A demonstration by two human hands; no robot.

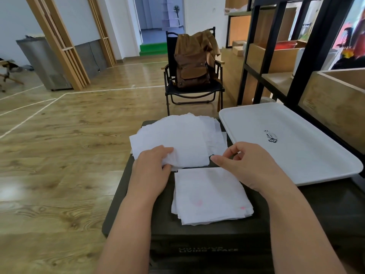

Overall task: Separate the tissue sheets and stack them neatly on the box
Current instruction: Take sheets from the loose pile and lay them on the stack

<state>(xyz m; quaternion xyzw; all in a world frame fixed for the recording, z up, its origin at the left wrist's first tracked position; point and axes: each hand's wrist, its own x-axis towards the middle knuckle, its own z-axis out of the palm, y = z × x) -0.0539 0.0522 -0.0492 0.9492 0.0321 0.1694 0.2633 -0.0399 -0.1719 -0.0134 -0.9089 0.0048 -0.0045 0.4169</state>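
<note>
On the dark storage box (138, 210), a loose tissue pile (181, 135) lies at 12 o'clock and a neat tissue stack (209, 194) at 6. The left hand (154, 167) pinches the loose pile's near edge; the right hand (250, 165), fingers loosely curled, holds nothing. At 2 o'clock, a white tray (296, 155).

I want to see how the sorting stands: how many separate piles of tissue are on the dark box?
2. A loose, fanned pile lies at the far end under the left hand; a neat stack lies nearer. The sheets within each cannot be counted.
</note>
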